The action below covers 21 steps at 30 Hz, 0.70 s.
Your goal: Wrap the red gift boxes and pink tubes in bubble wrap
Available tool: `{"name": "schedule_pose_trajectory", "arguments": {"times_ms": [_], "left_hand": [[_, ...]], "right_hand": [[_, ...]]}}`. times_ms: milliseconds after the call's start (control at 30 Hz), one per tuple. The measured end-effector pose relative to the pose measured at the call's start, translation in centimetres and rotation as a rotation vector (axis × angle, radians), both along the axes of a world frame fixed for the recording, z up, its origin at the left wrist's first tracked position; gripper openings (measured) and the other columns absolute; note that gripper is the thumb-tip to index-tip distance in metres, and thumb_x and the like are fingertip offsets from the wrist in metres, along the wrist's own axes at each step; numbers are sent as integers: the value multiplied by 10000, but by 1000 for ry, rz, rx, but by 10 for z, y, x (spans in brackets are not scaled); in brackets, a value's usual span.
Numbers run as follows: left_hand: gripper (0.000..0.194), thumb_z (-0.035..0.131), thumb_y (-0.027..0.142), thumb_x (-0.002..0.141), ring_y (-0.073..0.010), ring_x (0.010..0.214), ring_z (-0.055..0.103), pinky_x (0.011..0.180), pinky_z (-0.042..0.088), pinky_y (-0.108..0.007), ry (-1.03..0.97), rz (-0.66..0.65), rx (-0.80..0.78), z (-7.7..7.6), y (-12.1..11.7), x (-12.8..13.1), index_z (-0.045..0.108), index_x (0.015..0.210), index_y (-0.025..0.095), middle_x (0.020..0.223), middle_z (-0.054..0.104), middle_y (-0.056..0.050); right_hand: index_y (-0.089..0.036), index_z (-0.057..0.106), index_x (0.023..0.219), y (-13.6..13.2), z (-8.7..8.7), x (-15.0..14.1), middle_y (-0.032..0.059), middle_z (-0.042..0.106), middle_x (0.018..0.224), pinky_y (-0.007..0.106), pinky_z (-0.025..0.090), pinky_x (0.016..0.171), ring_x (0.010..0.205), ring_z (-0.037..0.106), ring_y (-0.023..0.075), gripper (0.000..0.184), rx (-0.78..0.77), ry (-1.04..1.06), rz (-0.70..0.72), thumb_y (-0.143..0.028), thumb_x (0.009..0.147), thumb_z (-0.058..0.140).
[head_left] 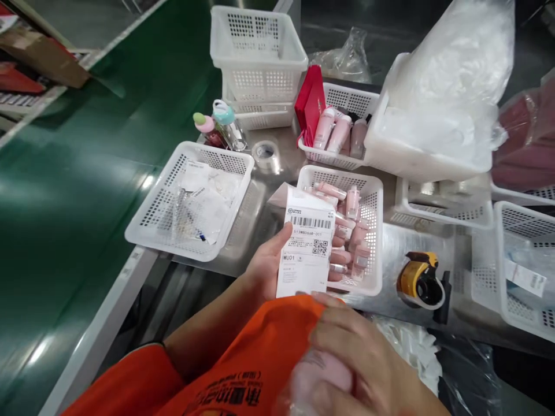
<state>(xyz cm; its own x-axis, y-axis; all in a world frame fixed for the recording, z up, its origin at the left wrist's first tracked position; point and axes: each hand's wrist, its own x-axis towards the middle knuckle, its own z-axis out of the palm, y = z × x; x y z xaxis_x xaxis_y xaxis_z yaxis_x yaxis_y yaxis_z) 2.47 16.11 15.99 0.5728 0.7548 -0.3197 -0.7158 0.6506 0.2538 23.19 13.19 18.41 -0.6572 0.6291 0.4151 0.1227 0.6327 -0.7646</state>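
Observation:
My left hand (269, 263) is closed around a white shipping label (306, 245) with a barcode and a QR code, thumb on its front and fingers behind. The label stands in front of a white basket (376, 231) of small pink bottles (353, 202) and hides part of it. Close to my body, my right hand (362, 341) is closed on a pale pink item (325, 370) with a clear, shiny part at its lower end. Motion smears this item, so its kind is unclear. The orange shirt (243, 352) lies just behind that hand.
Left is a shallow white basket (217, 245) with papers and clear bags. Behind stand a clear tape roll (266, 156), two drink bottles (225, 124), stacked baskets (260, 75) and pink tubes (338, 133). A yellow tape dispenser (418, 277) lies right. A green conveyor belt (87, 190) runs along the left.

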Motion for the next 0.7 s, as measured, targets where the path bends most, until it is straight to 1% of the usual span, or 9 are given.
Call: {"name": "schedule_pose_trajectory", "arguments": {"times_ms": [67,133,267,333,433,567,633,700], "left_hand": [[731,379,626,980,-374,1078,706,1058,430,-543,38,-1,5,2,0,2,603,1386,60,1164,753,-218],[714,372,616,988,-371,1096,705,1065,434,-542,65,6,11,5,0,3,614,1378,69,1130,766,-208],[716,381,635,980,-348,1048,715,1034,471,-502,55,13,51,10,0,8,691,1254,51,1119,766,-210],[706,393,636,977,-342,1042,713,1025,478,-490,53,27,55,14,1,11,711,1213,51,1112,766,-211],[658,441,620,964,-348,1087,698,999,494,-474,48,44,46,18,2,15,717,1201,72,1095,769,-200],[599,518,589,939,-336,1134,673,917,525,-412,13,67,61,20,2,21,722,1193,86,1190,742,-196],[610,518,595,936,-345,1169,655,925,523,-418,7,69,56,20,2,23,721,1197,83,1225,728,-206],[636,500,610,937,-360,1207,635,958,512,-446,11,67,45,20,1,23,712,1220,81,1251,717,-216]], "right_hand": [[-193,551,1144,2,7,-8,25,694,876,332,573,1038,821,713,159,219,78,34,79,-336,977,538],[-179,552,1141,3,9,-15,18,687,852,345,538,1095,818,706,152,227,112,62,90,-312,957,558],[-180,560,1151,1,6,-20,13,696,843,354,546,1088,792,691,151,256,98,67,89,-245,904,574],[-187,570,1127,0,6,-21,8,701,837,363,538,1098,774,685,147,242,91,60,87,-216,887,566],[-194,577,1070,0,8,-23,5,698,827,373,525,1113,762,677,141,187,97,52,76,-201,885,553],[-213,594,1016,2,11,-24,-7,676,798,365,539,1088,725,647,131,134,85,35,65,-201,896,536],[-241,605,934,4,12,-25,-16,658,784,367,545,1078,705,620,125,96,95,24,61,-198,908,523],[-252,602,842,4,13,-26,-19,641,773,367,538,1084,706,603,120,134,123,20,59,-192,922,513]]}}
